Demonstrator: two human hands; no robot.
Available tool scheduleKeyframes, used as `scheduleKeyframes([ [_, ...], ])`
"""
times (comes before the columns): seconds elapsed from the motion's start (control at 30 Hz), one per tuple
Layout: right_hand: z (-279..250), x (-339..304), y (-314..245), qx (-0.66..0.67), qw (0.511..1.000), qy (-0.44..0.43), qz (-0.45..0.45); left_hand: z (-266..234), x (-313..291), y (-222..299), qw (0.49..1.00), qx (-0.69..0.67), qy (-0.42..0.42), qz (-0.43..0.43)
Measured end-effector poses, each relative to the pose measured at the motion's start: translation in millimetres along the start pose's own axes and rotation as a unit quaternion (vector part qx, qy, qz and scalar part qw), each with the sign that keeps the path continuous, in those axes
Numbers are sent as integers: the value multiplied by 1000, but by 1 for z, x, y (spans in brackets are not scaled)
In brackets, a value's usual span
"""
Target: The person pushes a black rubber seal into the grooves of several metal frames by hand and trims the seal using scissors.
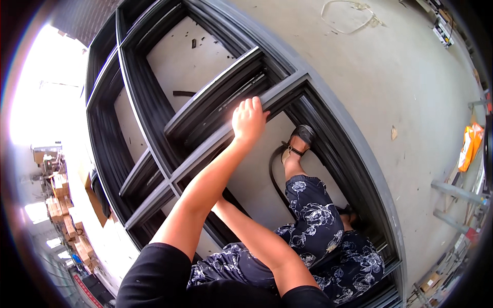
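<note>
Concrete floor (pixel 390 77) bears a frame (pixel 154 118) whose crossbar (pixel 215 138) runs upper-right under the left hand (pixel 248 119).

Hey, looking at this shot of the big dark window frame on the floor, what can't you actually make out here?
Head view only:
- Right hand: hidden behind the left forearm; what it holds or touches cannot be told.
- Left hand: its fingertips curl over the frame bar, so the grip underneath is hidden.
- Frame's lower right corner: cut off by the picture's edge.
- Upper left: washed out by glare.
- Boxes at left: too small and bent to identify.
</note>
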State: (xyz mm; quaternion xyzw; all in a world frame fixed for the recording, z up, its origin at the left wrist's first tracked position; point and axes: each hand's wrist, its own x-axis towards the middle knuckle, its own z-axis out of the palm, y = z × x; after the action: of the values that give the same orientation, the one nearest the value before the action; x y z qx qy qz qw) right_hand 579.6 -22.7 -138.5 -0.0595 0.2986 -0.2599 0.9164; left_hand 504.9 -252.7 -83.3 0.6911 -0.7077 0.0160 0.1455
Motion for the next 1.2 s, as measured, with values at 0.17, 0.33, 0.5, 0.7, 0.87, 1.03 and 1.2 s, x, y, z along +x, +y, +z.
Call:
scheduleKeyframes([
  [0.17,7,-8,-2,-28,999,15,5,-6,3,6,1000,-12,0,-18],
  [0.33,5,-18,2,-41,999,21,19,-8,-17,-13,1000,2,15,-26],
  [0.5,11,-26,0,-40,998,27,30,-10,-19,-12,999,6,11,-32],
  [0.7,6,-18,-2,-66,995,48,58,-15,-41,-37,998,15,-38,-37],
  [0.87,17,-20,15,-74,995,66,20,-28,-46,-43,996,19,-64,-61],
  [1.03,6,4,19,-307,951,22,-28,-27,-63,-62,998,32,-40,-43],
  [1.2,17,-6,6,-266,955,105,75,-43,-58,-55,996,0,-75,-40],
])
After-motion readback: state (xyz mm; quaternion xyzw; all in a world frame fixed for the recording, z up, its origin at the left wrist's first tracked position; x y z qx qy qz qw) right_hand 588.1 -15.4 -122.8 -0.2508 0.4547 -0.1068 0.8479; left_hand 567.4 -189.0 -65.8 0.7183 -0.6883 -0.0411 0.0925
